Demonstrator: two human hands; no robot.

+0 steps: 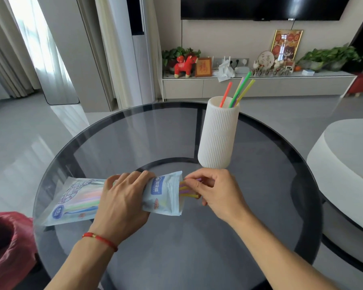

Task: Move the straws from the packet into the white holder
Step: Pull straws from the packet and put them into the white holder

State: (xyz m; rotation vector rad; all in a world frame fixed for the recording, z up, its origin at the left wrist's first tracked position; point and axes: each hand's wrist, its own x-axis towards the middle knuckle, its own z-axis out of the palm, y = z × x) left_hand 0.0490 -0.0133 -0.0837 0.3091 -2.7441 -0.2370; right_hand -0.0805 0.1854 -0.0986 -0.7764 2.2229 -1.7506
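Packet (117, 197) on table (260, 206); holder (217, 135) behind.

Glossy smoked-glass table (134, 130); matt ribbed white holder (217, 135); shiny plastic packet (166, 195).

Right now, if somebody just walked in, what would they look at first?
Probably the bright straws poking out of the tall white holder at the far side of the round glass table. Nearer, the left hand grips the straw packet while the right hand pinches straws at its open end.

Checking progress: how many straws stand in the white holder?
4 straws visible in the white holder: red, green, purple, yellow. Shorter ones may be hidden inside.
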